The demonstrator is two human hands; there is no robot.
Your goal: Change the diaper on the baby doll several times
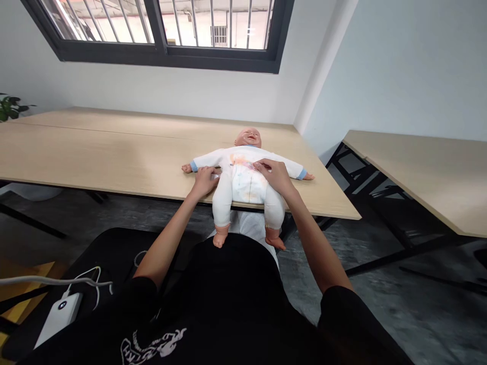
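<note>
Has doll (251, 152) face up on bench (152, 152) between left hand (206, 179) and right hand (274, 172), with legs over near edge. Looks partway done: diaper (246, 183) already up over belly, side fastening unreadable. Touches upper edge of diaper with right hand, fingertips close together; cannot tell if pinching. Rests left hand beside doll's hip, with fingers curled narrow; cannot tell if holding anything. Shows no container around either hand.

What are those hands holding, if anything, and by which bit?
The right hand seems to pinch the white, colour-printed diaper at its upper front. Whether the left hand, beside the white-clothed baby doll, holds anything cannot be told.
</note>
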